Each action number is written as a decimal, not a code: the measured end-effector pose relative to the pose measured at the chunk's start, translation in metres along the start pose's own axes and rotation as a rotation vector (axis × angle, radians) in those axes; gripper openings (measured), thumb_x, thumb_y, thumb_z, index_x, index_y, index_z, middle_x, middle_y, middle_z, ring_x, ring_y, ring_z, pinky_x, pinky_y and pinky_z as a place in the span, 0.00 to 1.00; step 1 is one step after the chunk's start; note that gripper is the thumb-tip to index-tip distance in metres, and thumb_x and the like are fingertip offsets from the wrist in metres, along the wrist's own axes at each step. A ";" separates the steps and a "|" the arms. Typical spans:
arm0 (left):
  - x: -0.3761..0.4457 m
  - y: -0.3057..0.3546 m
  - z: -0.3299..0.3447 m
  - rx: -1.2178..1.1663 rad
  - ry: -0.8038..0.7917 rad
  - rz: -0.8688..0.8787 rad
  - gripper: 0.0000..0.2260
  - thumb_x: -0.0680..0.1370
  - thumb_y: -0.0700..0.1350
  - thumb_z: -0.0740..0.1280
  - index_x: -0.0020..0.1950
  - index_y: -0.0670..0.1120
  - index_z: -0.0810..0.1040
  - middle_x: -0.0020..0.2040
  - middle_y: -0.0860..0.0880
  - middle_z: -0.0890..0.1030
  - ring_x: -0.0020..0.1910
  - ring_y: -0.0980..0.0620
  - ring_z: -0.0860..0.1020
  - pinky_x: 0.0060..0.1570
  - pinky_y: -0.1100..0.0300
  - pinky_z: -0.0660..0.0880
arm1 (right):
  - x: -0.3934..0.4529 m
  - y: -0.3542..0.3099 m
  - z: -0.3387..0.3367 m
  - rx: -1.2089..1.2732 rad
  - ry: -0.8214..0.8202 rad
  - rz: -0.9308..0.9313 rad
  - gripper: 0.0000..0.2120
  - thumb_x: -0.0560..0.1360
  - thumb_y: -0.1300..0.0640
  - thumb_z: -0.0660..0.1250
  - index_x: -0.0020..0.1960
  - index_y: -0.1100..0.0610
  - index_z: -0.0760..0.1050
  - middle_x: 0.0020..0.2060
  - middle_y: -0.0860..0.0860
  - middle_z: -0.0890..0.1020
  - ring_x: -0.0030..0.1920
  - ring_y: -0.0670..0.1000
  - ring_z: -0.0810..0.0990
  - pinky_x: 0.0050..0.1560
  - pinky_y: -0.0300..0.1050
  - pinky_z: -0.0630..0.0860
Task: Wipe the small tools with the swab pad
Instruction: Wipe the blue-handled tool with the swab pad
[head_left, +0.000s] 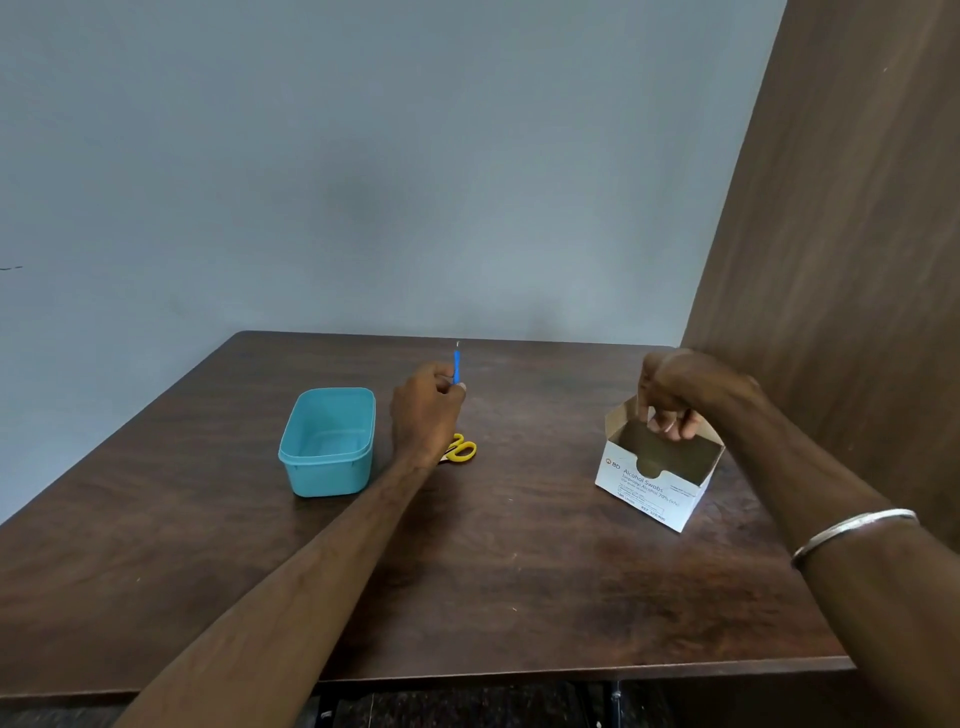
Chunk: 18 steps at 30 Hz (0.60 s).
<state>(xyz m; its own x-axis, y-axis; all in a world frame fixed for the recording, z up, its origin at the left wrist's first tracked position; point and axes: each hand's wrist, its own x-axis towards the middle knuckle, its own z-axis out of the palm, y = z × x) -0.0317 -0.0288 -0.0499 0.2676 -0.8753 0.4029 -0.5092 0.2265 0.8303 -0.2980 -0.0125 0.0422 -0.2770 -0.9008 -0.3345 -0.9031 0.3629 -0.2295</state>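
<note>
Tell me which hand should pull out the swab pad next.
Right. The right hand already reaches into the open alcohol swab box, while the left hand holds the blue tool upright.

Tabletop (519, 571): dark brown wood-grain surface, far edge against a pale wall, right side meeting a brown wood panel.
Container (328, 441): teal plastic tub, rectangular with rounded corners, no lid, standing upright left of centre.
Scissors (460, 449): yellow handles showing just right of the container; the blades are hidden under a forearm.
Box (655, 475): white carton printed "Alcohol Swabs", top flaps open, standing on the right side, well apart from the container.
</note>
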 end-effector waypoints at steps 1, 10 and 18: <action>0.001 -0.001 0.000 -0.032 0.009 -0.026 0.06 0.76 0.45 0.70 0.51 0.47 0.80 0.42 0.51 0.83 0.43 0.50 0.80 0.45 0.56 0.74 | -0.002 -0.003 -0.002 0.021 0.026 -0.006 0.07 0.75 0.72 0.68 0.52 0.68 0.82 0.37 0.61 0.84 0.33 0.56 0.83 0.32 0.45 0.82; -0.002 -0.014 0.005 -0.216 0.051 -0.057 0.08 0.75 0.45 0.72 0.53 0.49 0.82 0.40 0.54 0.82 0.39 0.51 0.82 0.43 0.47 0.81 | -0.034 -0.071 0.008 0.551 0.236 -0.461 0.06 0.76 0.71 0.65 0.46 0.66 0.81 0.35 0.60 0.82 0.32 0.55 0.81 0.35 0.44 0.81; -0.002 -0.020 0.013 -0.242 0.006 -0.015 0.12 0.75 0.45 0.72 0.57 0.50 0.82 0.42 0.52 0.84 0.41 0.53 0.83 0.44 0.47 0.82 | 0.000 -0.106 0.077 0.913 0.243 -0.609 0.02 0.74 0.61 0.73 0.45 0.55 0.83 0.36 0.52 0.83 0.31 0.49 0.78 0.27 0.41 0.74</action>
<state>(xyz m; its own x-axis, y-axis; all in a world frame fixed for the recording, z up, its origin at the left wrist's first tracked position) -0.0323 -0.0376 -0.0724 0.2788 -0.8768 0.3918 -0.2948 0.3101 0.9038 -0.1770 -0.0328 -0.0037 -0.0178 -0.9740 0.2259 -0.3589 -0.2046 -0.9107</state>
